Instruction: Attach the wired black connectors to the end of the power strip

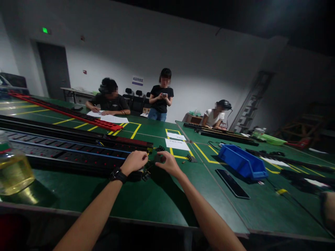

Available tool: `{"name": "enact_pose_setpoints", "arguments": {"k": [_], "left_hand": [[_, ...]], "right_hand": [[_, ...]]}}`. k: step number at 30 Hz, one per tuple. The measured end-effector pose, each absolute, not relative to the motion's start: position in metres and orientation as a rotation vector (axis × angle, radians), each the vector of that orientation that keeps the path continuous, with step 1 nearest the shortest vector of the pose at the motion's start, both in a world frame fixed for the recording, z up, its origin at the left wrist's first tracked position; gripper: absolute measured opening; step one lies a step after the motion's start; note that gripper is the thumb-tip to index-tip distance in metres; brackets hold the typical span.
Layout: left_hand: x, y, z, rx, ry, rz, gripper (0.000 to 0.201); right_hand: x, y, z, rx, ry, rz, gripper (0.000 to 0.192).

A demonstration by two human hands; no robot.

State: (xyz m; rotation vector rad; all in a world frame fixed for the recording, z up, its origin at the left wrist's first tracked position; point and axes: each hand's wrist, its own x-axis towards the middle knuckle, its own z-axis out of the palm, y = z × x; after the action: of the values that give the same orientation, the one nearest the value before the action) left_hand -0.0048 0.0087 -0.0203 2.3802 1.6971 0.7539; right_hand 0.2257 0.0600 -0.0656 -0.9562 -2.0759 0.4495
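Note:
Several long black power strips (65,151) lie side by side across the green table (146,198), their ends near the middle. My left hand (134,161), with a black watch on the wrist, is curled at the end of the nearest strip. My right hand (167,163) pinches a small black end piece (158,158) next to that same end. Both forearms reach in from the bottom edge. What the left fingers grip is hidden.
A bottle of yellow liquid (13,170) stands at the left edge. A blue bin (242,161) and a black phone (232,183) lie to the right. White papers (177,143) lie further back. Three people are at the far side of the tables.

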Motion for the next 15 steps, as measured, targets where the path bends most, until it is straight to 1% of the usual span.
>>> {"name": "enact_pose_setpoints", "arguments": {"k": [3,10,15], "left_hand": [[-0.005,0.008,-0.021,2.389,1.705,0.759,0.021],[-0.005,0.006,-0.019,2.378,1.699,0.739,0.02],[-0.004,0.006,-0.018,2.396,1.706,0.729,0.022]], "right_hand": [[0.218,0.058,-0.069,-0.939,-2.07,0.511,0.049],[0.211,0.049,-0.071,-0.943,-2.083,0.648,0.053],[0.205,0.05,-0.077,-0.88,-1.943,0.948,0.062]]}}
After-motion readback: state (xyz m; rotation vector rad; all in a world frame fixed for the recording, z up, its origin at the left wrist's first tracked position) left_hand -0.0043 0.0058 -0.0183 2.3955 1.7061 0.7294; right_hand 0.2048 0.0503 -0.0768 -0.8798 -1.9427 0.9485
